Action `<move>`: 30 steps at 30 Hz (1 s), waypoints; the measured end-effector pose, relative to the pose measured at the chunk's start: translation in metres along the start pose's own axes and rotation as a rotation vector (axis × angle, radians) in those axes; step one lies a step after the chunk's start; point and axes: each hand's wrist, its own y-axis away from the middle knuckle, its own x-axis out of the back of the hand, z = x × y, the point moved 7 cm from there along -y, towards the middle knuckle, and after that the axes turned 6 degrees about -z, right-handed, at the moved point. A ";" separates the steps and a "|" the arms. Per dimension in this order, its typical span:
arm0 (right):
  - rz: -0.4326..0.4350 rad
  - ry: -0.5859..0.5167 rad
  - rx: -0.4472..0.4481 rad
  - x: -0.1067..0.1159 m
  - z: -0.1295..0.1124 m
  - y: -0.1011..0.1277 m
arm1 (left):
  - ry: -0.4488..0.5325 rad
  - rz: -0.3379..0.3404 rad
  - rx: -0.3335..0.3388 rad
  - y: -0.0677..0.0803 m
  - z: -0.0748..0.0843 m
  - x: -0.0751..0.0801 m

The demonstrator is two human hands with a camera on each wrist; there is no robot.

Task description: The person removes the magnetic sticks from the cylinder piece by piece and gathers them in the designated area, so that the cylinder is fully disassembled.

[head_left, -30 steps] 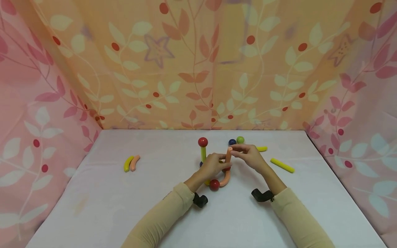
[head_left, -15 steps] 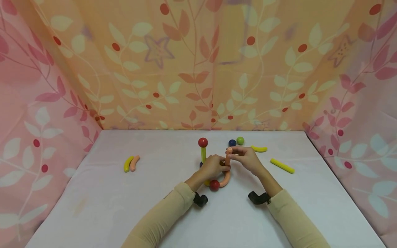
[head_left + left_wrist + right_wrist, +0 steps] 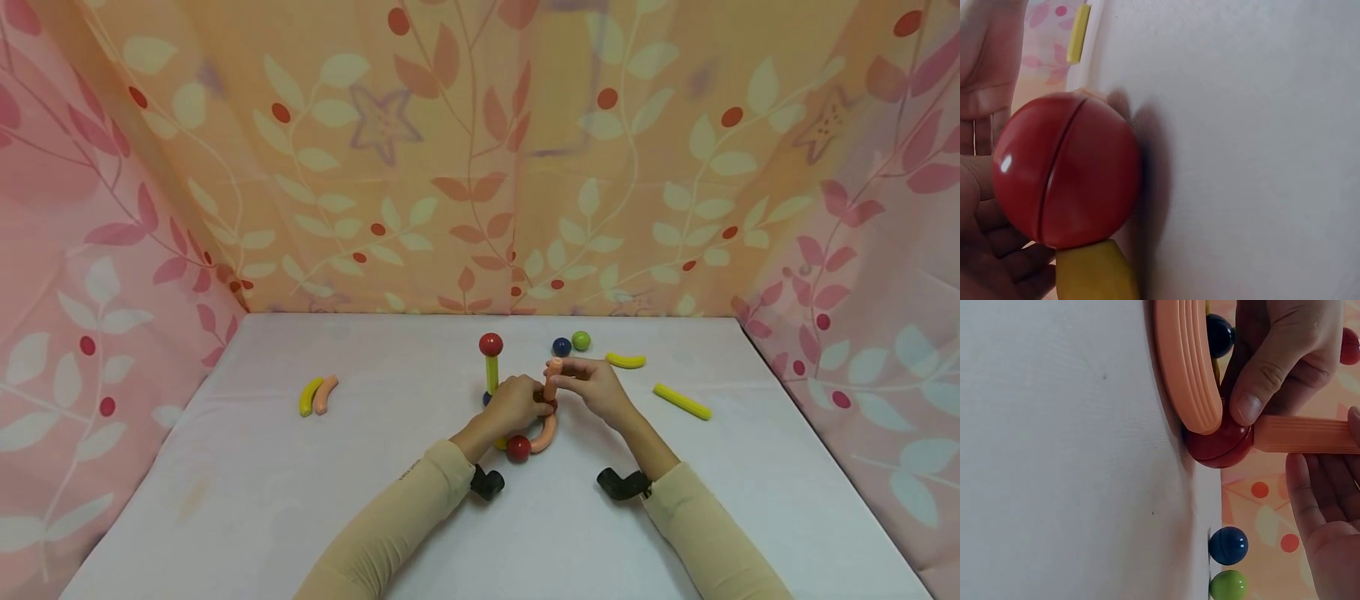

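Note:
My left hand (image 3: 536,402) grips a red ball (image 3: 1219,440) that joins a curved orange piece (image 3: 546,433) to a straight orange stick (image 3: 552,379). The stick stands upright, and my right hand (image 3: 561,371) pinches it near its top. Another red ball (image 3: 518,447) sits at the curve's near end, with a yellow piece (image 3: 1094,272) joined to it. Behind my left hand a green stick (image 3: 491,373) stands upright with a red ball (image 3: 491,343) on top. The right wrist view shows my left thumb (image 3: 1266,369) pressing on the joint ball.
A blue ball (image 3: 561,346) and a green ball (image 3: 581,340) lie behind the hands. A curved yellow piece (image 3: 626,360) and a straight yellow stick (image 3: 682,401) lie to the right. At the left lie a yellow curve (image 3: 310,397) and an orange curve (image 3: 327,392). Patterned cloth walls the white table (image 3: 225,500).
My right hand has drawn slightly left and nearer to the left hand, keeping the orange stick. The left hand has barely moved.

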 end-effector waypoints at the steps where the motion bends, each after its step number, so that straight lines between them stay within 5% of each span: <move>1: 0.003 -0.001 -0.002 0.000 0.000 0.000 | -0.003 0.002 -0.002 0.000 0.000 0.000; 30: 0.051 -0.402 -0.113 0.009 0.021 -0.004 | -0.039 0.017 0.039 0.003 0.003 0.001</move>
